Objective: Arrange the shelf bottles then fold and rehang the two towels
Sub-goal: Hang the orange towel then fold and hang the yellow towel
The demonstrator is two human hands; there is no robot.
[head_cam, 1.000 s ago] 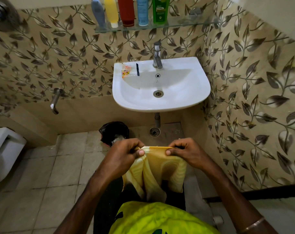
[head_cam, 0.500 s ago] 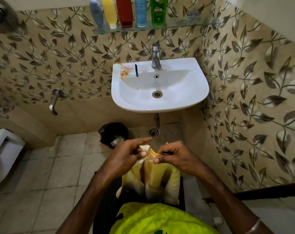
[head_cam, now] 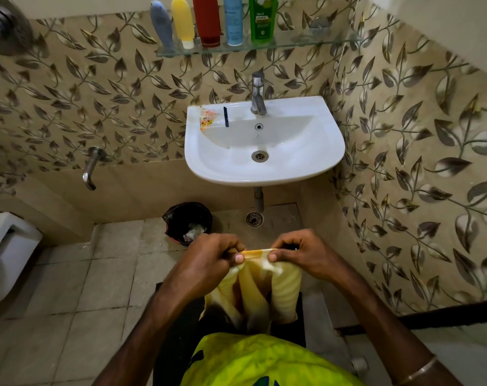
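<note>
Towel [head_cam: 264, 291], yellow with darker patches, is held in front of the body, below the sink [head_cam: 264, 140] and above the tiled floor [head_cam: 92, 288]. Its top edge is pinched between thumb and fingers of the left hand [head_cam: 209, 260] and the right hand [head_cam: 300, 253], both grips closed on the cloth, set close together with a short taut span between them. The remaining fabric hangs down in loose vertical folds. A thin bangle [head_cam: 416, 371] is seen on the right wrist. Five bottles are observed standing upright in a row on the glass shelf [head_cam: 306, 41] over the tap: grey [head_cam: 161, 26], yellow [head_cam: 182, 22], red [head_cam: 206, 19], blue [head_cam: 232, 19] and green [head_cam: 262, 16]. A black-lined bin [head_cam: 188, 221] is noted on the floor.
</note>
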